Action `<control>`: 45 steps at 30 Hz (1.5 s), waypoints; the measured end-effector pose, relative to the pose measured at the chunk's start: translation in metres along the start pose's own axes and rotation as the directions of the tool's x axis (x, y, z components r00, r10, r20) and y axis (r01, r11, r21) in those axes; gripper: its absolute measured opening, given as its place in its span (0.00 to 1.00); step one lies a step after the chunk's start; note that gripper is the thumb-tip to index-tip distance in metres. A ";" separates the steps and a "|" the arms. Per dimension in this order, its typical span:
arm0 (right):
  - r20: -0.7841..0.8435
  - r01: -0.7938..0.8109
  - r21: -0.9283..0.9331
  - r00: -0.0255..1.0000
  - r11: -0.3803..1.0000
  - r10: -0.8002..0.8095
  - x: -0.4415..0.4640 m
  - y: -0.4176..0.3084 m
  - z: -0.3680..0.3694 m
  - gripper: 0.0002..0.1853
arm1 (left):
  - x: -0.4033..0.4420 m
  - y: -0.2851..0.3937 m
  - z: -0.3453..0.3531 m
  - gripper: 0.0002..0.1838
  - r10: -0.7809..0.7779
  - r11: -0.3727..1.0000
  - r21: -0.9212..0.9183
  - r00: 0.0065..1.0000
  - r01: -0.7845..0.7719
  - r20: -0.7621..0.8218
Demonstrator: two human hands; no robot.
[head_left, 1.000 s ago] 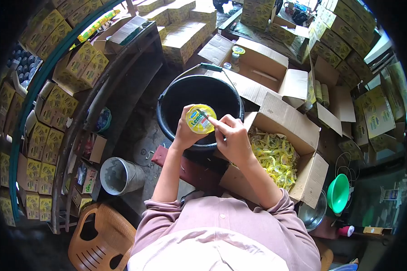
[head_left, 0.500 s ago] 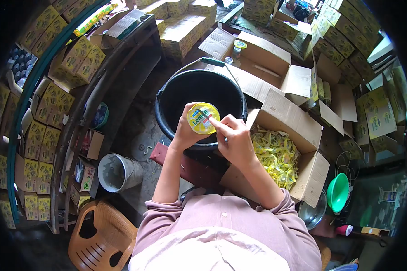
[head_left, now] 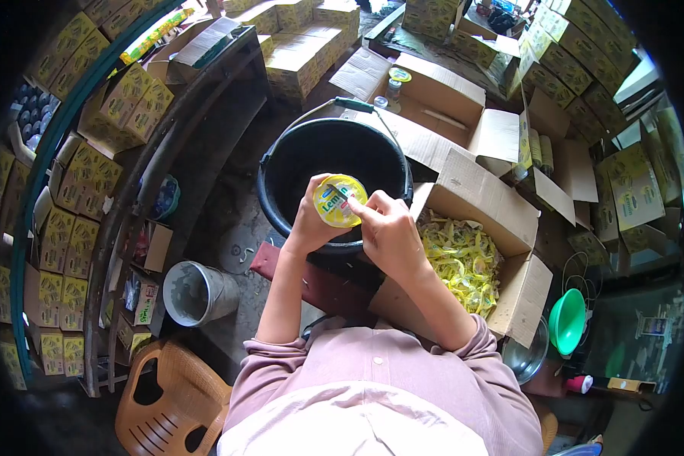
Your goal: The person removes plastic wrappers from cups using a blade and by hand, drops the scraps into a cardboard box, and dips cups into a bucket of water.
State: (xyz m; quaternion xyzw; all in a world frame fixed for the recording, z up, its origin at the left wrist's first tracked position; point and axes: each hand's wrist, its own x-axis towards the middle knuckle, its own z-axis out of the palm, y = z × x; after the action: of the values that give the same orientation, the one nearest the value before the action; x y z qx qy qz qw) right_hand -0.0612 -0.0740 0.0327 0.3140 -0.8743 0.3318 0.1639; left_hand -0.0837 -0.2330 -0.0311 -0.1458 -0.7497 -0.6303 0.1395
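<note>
Clasping a yellow-lidded cup [head_left: 330, 213] in curled fingers, the left hand [head_left: 305, 220] faces the right hand [head_left: 391, 235], fingers closed on a thin dark tool [head_left: 340, 192] over the cup.

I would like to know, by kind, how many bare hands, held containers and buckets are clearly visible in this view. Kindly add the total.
Bare hands: 2 (left hand, right hand)
Held containers: 1 (round yellow container labelled "Lemon")
Buckets: 2 (large round black bucket, smaller round grey bucket)
Total: 5
</note>
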 end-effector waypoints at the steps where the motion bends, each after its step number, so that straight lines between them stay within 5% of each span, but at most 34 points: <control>1: 0.026 -0.005 -0.006 1.000 1.000 0.006 0.000 0.000 -0.002 0.18 | 0.000 -0.002 0.000 0.40 0.012 1.000 0.003 1.000 -0.012 -0.002; 27: 0.155 -0.029 -0.033 0.987 0.999 0.033 -0.016 0.004 -0.044 0.19 | 0.001 -0.002 -0.001 0.40 -0.004 0.993 0.121 0.999 0.009 -0.038; 45: 0.184 0.243 0.155 0.945 0.958 -0.270 0.022 0.052 -0.038 0.20 | 0.007 0.000 -0.007 0.38 -0.147 0.893 -0.339 0.903 0.297 0.405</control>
State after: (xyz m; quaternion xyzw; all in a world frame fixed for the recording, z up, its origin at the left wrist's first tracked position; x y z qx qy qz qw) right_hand -0.1089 -0.0273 0.0464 0.4674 -0.8146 0.3302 0.0947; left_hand -0.0903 -0.2401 -0.0272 -0.1980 -0.6324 -0.7408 -0.1100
